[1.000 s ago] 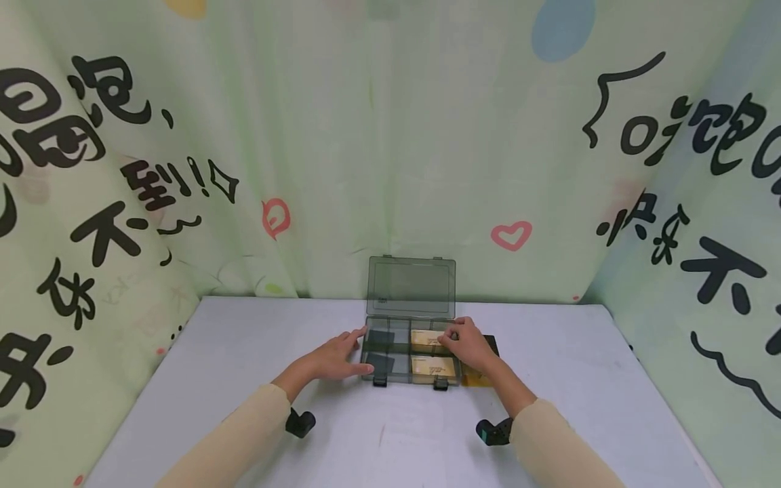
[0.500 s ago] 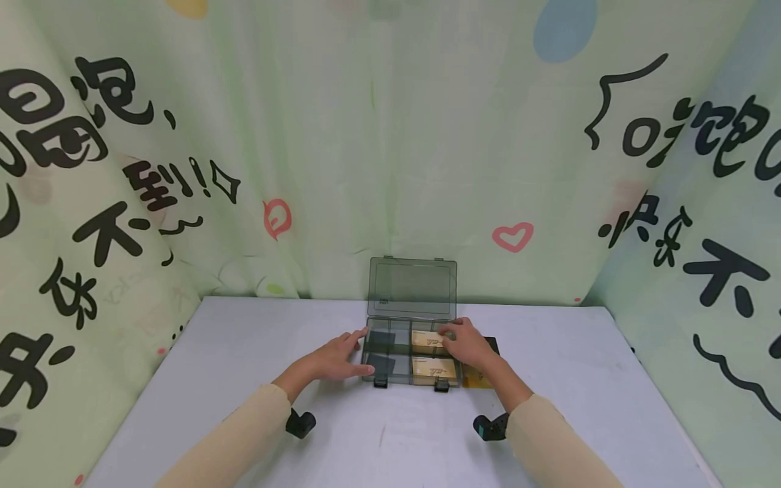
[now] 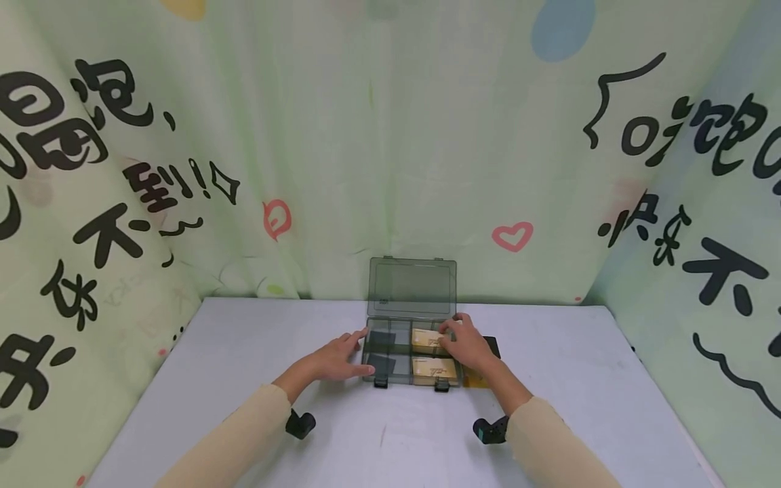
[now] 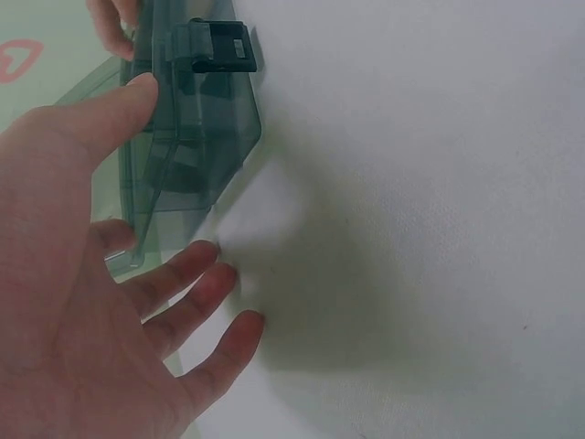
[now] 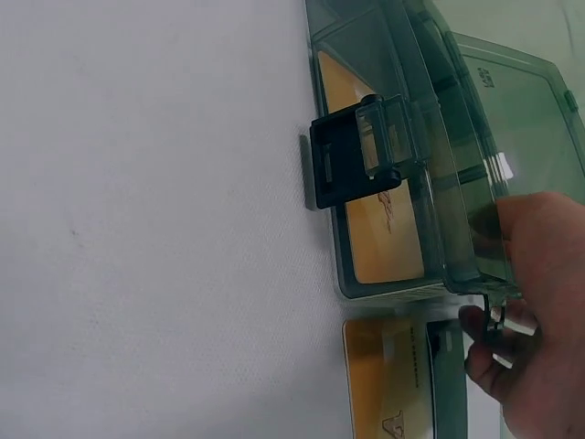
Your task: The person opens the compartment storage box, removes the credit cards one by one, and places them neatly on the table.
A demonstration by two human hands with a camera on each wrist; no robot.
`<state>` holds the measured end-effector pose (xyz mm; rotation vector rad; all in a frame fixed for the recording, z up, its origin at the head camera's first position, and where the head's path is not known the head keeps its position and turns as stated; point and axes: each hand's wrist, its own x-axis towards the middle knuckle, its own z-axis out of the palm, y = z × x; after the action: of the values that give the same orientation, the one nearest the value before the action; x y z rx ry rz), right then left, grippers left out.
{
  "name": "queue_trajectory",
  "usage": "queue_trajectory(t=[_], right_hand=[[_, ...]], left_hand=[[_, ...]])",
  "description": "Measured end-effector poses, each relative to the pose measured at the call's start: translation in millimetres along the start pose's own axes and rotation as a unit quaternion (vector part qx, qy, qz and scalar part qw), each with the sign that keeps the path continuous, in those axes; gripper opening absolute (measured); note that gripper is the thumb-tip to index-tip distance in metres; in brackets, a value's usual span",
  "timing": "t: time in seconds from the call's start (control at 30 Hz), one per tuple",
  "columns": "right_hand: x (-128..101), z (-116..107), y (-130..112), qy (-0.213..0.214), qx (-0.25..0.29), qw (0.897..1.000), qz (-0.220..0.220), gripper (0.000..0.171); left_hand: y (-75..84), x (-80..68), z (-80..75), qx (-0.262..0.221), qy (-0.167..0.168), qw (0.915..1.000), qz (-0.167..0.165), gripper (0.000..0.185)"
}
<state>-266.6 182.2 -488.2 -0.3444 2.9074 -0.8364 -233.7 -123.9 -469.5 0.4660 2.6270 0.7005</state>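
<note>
My sleeves frame the bottom of the head view, wrist cameras strapped on. Left hand (image 3: 337,359) lies flat on the grey table (image 3: 244,379), fingers straight and spread, thumb against the left wall of the smoky plastic organiser box (image 3: 410,356), which I reckon is just to steady it. The black latch (image 4: 219,46) on the near wall hangs unclipped.

Right hand (image 3: 466,342) sits at the box's right end, fingers curled over the rim by the far right compartment. They look pinched on the wall or on a gold card (image 3: 427,341) there, but I can't tell which from here. A second gold card (image 3: 434,368) lies flat in the near right compartment, and another gold card with a dark one (image 5: 393,384) waits on the table just outside the box.

The lid (image 3: 412,287) stands upright at the back, so the compartments are open. Beyond it, the curtain (image 3: 390,135) shows bold black Chinese characters; I read 不 and 泡, plus a red heart.
</note>
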Motion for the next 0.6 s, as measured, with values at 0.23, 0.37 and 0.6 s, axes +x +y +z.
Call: queue_trajectory(t=[0.23,0.37,0.6], right_hand=[[-3,-7,-4,0.065,0.007,0.998,-0.021,0.014],[-5,-14,-6,0.078,0.012,0.997,-0.021,0.009],[-13,-22,-7,0.048,0.051,0.997,-0.014,0.010]], left_hand=[[0.3,0.1,-0.7,0.002,-0.002,1.0000,0.002,0.086],[0.6,0.9,0.2,0.001,-0.001,1.0000,0.002,0.087],[-0.5,1.4,0.8,0.002,0.000,1.0000,0.002,0.086]])
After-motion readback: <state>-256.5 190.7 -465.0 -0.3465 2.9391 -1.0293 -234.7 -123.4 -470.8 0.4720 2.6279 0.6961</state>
